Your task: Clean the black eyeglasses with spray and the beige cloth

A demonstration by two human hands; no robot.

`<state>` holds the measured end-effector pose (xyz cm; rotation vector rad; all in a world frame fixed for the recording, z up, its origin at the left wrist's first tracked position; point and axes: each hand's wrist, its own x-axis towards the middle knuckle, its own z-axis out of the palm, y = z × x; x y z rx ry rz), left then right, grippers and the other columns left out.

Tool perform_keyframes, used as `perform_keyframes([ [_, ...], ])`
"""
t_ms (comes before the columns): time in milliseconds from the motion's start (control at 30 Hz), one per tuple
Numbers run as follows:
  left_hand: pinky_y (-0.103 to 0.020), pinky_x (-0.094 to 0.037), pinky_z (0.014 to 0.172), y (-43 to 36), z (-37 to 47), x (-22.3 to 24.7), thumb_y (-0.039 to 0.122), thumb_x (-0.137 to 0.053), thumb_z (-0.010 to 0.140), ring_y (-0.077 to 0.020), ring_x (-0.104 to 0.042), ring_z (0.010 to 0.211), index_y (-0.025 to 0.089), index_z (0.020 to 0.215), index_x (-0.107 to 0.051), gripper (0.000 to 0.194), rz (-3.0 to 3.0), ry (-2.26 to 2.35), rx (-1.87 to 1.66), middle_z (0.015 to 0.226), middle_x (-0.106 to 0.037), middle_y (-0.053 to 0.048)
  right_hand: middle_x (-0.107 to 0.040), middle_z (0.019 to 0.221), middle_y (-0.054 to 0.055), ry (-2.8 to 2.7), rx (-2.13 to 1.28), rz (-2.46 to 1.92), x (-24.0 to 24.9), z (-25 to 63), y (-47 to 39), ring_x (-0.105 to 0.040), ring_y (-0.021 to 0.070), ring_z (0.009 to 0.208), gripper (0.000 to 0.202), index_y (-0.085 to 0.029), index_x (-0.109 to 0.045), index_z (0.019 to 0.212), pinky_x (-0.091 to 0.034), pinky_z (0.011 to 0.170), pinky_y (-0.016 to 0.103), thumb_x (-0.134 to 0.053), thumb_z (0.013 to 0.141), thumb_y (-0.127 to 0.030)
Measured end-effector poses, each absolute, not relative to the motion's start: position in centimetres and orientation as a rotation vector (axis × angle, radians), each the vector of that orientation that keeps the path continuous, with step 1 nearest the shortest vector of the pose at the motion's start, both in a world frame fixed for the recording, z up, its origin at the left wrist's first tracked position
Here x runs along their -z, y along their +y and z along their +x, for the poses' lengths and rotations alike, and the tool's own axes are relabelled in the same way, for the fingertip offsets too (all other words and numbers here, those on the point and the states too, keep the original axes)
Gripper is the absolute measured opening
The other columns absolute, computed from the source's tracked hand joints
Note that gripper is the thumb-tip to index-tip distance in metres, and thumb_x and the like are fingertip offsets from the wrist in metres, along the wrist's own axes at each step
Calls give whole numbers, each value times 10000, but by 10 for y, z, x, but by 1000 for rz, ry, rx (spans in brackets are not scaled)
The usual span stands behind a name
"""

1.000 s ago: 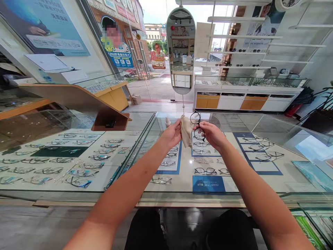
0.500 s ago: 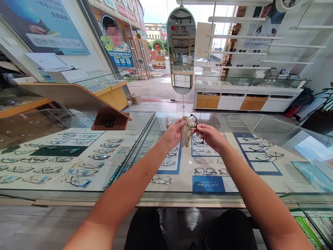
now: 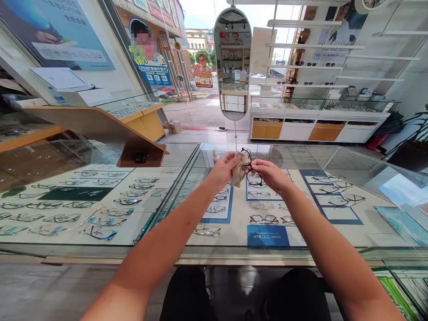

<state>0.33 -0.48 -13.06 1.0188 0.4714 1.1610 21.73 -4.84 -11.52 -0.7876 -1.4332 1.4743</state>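
Above the glass display counter, my left hand (image 3: 224, 169) is closed on a beige cloth (image 3: 238, 173). The cloth lies against the upper lens of a pair of black-framed glasses (image 3: 254, 178). My right hand (image 3: 270, 174) pinches these glasses near the middle of the frame, and the lower lens hangs beside my fingers. The glasses are tilted, one lens above the other. Just behind my left hand stands a small white bottle (image 3: 216, 156) on the counter top.
Rows of glasses (image 3: 264, 219) lie inside the glass counter (image 3: 234, 250). A blue card (image 3: 268, 236) is near its front. An oval mirror (image 3: 233, 67) stands beyond. A brown wooden stand (image 3: 142, 154) is at the left.
The cloth has bunched up and shifted slightly left at its lower end. The black-framed glasses have turned a little, with both hands staying in nearly the same place.
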Motion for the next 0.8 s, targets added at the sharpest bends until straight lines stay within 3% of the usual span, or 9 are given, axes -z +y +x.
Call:
perform_keyframes([
  [333,-298,-629,786,-14,2,122,583,-1072,769,-195,-732,796,121,959,-826,557,1139,536,-990,882,-782,-81,-746,1003,50,-1524,-1403,-742,119,222,-44,-594,241,988,251,-224,-749,923,-390,895,380,-807,911,-467],
  [533,-306,-644,818,-11,0,125,424,-1123,732,-205,-751,839,113,1052,-848,525,1058,503,-1049,977,-809,-97,-760,1002,55,-1495,-1430,-784,119,218,-46,-605,245,1004,263,-218,-767,917,-376,894,378,-813,892,-476],
  [800,-308,-676,796,-9,0,127,228,-1067,795,-213,-779,835,106,1046,-811,378,985,445,-1074,1002,-806,-100,-769,1042,61,-1504,-1454,-809,120,217,-46,-621,247,1013,269,-216,-796,946,-400,901,378,-806,890,-479],
])
